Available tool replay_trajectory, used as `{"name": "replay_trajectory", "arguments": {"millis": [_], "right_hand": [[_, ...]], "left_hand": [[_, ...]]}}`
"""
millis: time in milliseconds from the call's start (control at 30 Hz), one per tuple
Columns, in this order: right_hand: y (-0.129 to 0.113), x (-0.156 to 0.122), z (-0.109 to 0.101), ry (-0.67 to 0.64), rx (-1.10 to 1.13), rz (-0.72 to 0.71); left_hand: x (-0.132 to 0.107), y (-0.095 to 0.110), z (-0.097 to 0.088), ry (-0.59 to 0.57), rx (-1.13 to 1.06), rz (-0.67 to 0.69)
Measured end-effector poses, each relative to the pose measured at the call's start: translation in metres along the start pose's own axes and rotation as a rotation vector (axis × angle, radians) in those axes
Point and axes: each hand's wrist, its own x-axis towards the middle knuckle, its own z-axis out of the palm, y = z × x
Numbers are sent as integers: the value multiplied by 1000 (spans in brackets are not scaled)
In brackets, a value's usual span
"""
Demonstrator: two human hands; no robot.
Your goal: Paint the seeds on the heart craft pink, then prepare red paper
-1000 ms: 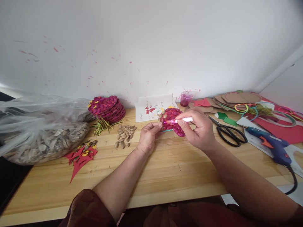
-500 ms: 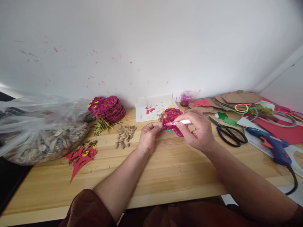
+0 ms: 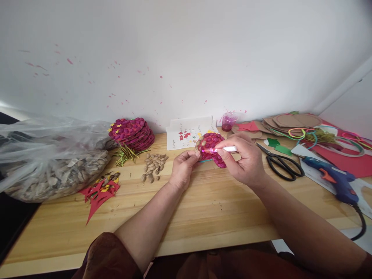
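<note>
1. The magenta shell-covered piece point(image 3: 214, 138) is at the centre of the frame, knobbly face in view, some tan bumps at its left edge; the right hand hides part of its rounded outline
2. The left hand point(image 3: 183, 166) pinches its left edge between thumb and fingers, probably to steady it while leaving the face free
3. The right hand point(image 3: 245, 155) grips a slim white-ended brush or pen point(image 3: 231, 148) in its fingertips, a hold that seems suited to fine control among bumps; whether the tip touches, I cannot tell
4. Beyond the right hand stands a magenta-stained clear plastic cup point(image 3: 228, 123), presumably kept close for easy reach
5. Left of centre, ridged, papery peanut shells point(image 3: 151, 162) lie loose near a stack of lumpy magenta discs point(image 3: 130, 131), perhaps piled to save room
6. At far left, a crinkled translucent bag point(image 3: 55, 155) bulges with shells
7. At right lie black scissors point(image 3: 283, 162), a blue glue gun point(image 3: 334, 176) and smooth cardboard ovals point(image 3: 299, 119)
</note>
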Motion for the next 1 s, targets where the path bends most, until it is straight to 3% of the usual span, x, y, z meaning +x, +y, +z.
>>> {"name": "replay_trajectory", "arguments": {"millis": [400,1000], "right_hand": [[-1,-2,1,-14,-79,-40],[-2,-2,0,-94,-94,-116]], "left_hand": [[-1,-4,0,-26,109,88],[0,-7,-2,-49,139,103]]}}
